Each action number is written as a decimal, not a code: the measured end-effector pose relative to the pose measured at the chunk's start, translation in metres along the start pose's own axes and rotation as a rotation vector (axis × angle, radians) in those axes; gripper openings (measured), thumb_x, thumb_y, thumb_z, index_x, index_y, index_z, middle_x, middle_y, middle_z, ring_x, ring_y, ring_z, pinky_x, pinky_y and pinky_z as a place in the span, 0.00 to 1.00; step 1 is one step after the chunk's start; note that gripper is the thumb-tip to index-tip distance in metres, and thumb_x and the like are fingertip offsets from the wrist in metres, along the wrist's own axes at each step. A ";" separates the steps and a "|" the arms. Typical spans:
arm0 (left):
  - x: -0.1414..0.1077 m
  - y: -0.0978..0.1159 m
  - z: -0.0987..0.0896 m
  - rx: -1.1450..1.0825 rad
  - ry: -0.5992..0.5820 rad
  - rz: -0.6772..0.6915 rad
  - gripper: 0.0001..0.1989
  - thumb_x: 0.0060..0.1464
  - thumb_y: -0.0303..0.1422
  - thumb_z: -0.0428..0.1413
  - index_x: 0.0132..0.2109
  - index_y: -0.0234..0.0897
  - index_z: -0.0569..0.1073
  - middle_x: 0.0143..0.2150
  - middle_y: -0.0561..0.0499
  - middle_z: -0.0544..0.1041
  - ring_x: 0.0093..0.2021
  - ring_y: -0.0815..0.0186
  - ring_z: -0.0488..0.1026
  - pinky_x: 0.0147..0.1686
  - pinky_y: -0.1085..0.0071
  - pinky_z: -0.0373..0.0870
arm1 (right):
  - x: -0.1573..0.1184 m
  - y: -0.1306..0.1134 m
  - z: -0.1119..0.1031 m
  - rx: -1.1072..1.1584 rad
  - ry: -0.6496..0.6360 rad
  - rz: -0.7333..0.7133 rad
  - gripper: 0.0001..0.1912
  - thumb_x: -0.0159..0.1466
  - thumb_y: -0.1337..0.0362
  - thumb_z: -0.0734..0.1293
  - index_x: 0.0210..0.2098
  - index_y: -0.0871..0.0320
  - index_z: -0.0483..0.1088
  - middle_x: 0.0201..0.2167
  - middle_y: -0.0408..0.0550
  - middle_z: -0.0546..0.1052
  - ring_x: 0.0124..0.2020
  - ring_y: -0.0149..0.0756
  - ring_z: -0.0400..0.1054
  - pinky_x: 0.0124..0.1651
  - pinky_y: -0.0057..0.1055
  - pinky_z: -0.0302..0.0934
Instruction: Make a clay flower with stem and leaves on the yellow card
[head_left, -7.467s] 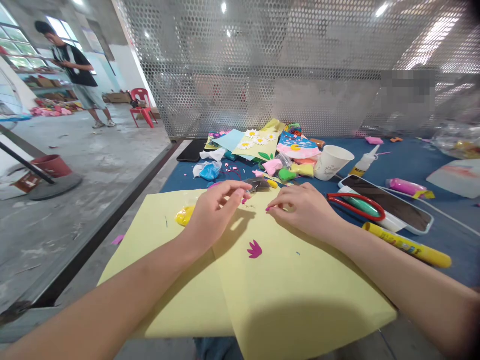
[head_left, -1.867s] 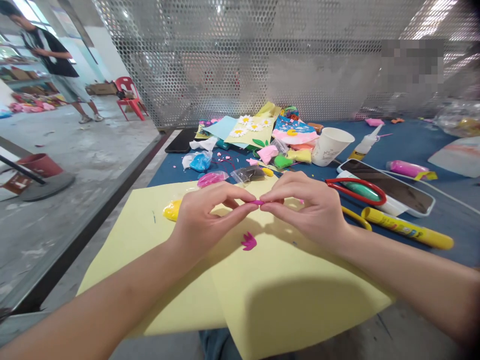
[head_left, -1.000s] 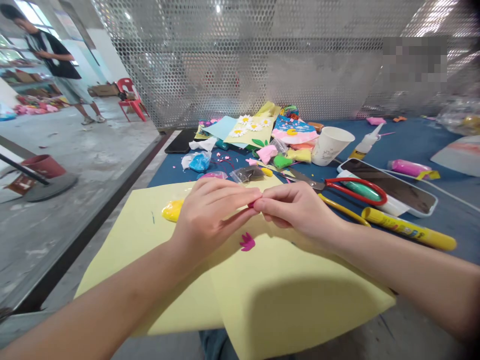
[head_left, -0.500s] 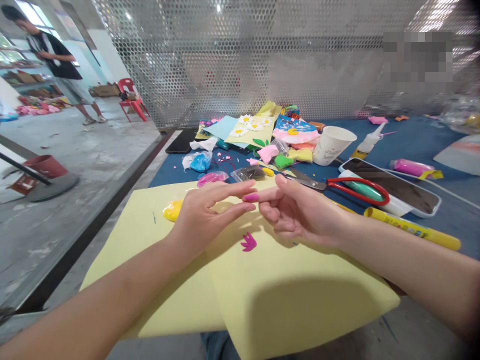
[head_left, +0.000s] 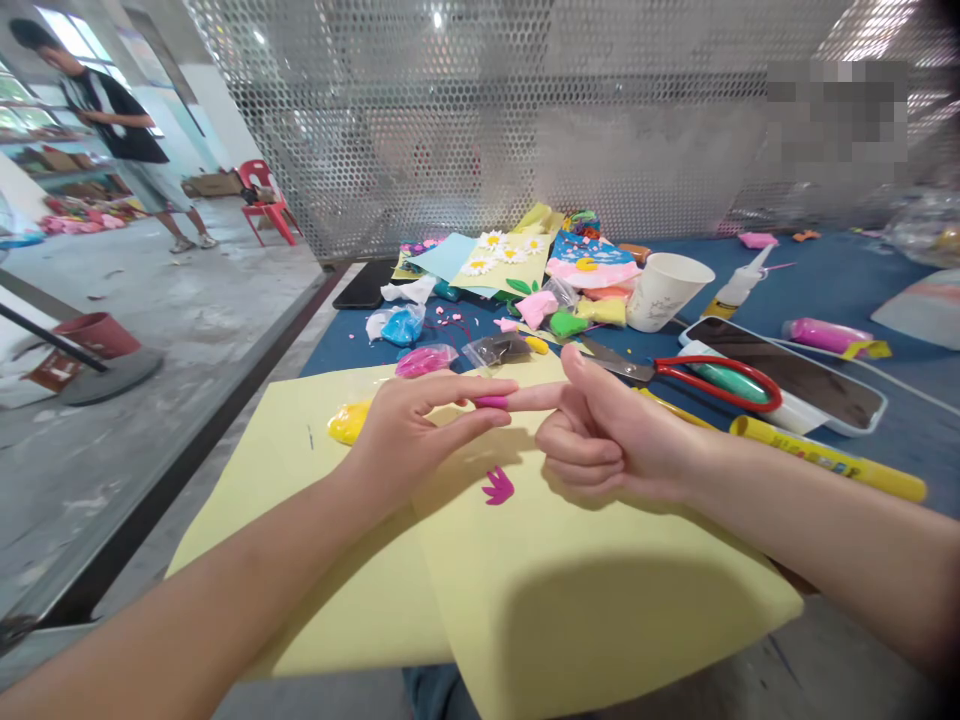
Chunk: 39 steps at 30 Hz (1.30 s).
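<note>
Between the thumb and fingers of my left hand point(head_left: 420, 420) is a small magenta clay piece point(head_left: 492, 402). The index finger of my right hand point(head_left: 600, 430) points left and touches that piece; its thumb is raised and the other fingers are curled in, with nothing seen inside them. Below both hands, a magenta petal-shaped clay piece point(head_left: 498, 486) lies on the yellow paper point(head_left: 360, 590). A bag of yellow clay point(head_left: 348, 423) sits just left of my left hand.
Red-handled scissors point(head_left: 716, 380), a phone point(head_left: 787, 370), a yellow marker point(head_left: 829, 460) and a paper cup point(head_left: 667, 290) lie or stand at the right. Clay bags and flower-decorated paper point(head_left: 510, 265) are behind the hands. A person point(head_left: 120, 130) stands far left near a red chair point(head_left: 262, 200).
My right index finger has straightened against the magenta piece, while the other fingers have curled in tighter and moved slightly right. My left hand has stayed nearly in place.
</note>
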<state>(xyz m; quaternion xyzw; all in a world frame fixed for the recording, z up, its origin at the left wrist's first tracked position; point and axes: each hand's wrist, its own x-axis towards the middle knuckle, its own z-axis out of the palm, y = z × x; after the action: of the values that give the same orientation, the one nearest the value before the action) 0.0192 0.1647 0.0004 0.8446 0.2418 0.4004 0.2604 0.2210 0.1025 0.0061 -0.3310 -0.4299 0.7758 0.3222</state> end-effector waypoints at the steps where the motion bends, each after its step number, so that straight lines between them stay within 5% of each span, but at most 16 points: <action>1: 0.000 0.000 0.001 -0.015 -0.006 -0.009 0.11 0.53 0.35 0.63 0.44 0.43 0.80 0.41 0.52 0.83 0.38 0.63 0.81 0.39 0.72 0.77 | 0.000 0.000 0.001 0.004 -0.002 -0.022 0.35 0.63 0.36 0.54 0.44 0.61 0.72 0.10 0.30 0.47 0.13 0.24 0.34 0.17 0.26 0.33; 5: 0.000 0.001 0.002 -0.083 -0.005 0.024 0.17 0.54 0.35 0.63 0.52 0.44 0.77 0.43 0.51 0.83 0.41 0.63 0.80 0.39 0.72 0.78 | 0.000 -0.001 0.003 0.003 0.001 -0.043 0.35 0.64 0.37 0.54 0.48 0.60 0.71 0.10 0.30 0.48 0.13 0.25 0.35 0.18 0.27 0.34; 10: 0.002 0.001 0.001 -0.004 0.026 0.085 0.05 0.54 0.32 0.62 0.39 0.40 0.81 0.37 0.52 0.83 0.36 0.66 0.80 0.32 0.76 0.77 | -0.003 -0.001 0.001 -0.030 0.001 0.042 0.38 0.62 0.34 0.52 0.42 0.62 0.72 0.10 0.30 0.47 0.13 0.25 0.37 0.19 0.29 0.36; 19: 0.002 0.002 -0.001 0.004 0.042 0.113 0.03 0.54 0.31 0.62 0.36 0.39 0.80 0.36 0.52 0.84 0.35 0.66 0.81 0.30 0.77 0.77 | -0.002 0.001 0.000 -0.046 -0.030 0.100 0.40 0.61 0.31 0.50 0.42 0.61 0.71 0.09 0.29 0.45 0.12 0.25 0.35 0.19 0.29 0.35; 28: -0.001 -0.003 0.000 0.003 0.042 0.118 0.17 0.52 0.30 0.64 0.50 0.41 0.77 0.44 0.51 0.82 0.36 0.67 0.81 0.34 0.77 0.78 | -0.002 0.001 0.001 0.018 -0.080 0.008 0.39 0.63 0.35 0.51 0.53 0.61 0.68 0.10 0.28 0.47 0.13 0.25 0.33 0.18 0.27 0.33; 39: 0.000 0.002 -0.002 -0.008 0.028 0.150 0.04 0.54 0.29 0.62 0.38 0.39 0.79 0.35 0.51 0.83 0.33 0.68 0.79 0.29 0.78 0.76 | -0.004 -0.001 0.004 -0.013 -0.085 0.080 0.37 0.63 0.35 0.53 0.51 0.61 0.67 0.10 0.28 0.47 0.14 0.25 0.34 0.19 0.27 0.33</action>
<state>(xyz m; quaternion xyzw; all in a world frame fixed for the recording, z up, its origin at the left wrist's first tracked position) 0.0183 0.1640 0.0023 0.8536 0.1796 0.4317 0.2296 0.2205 0.0985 0.0095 -0.3166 -0.4348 0.7986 0.2702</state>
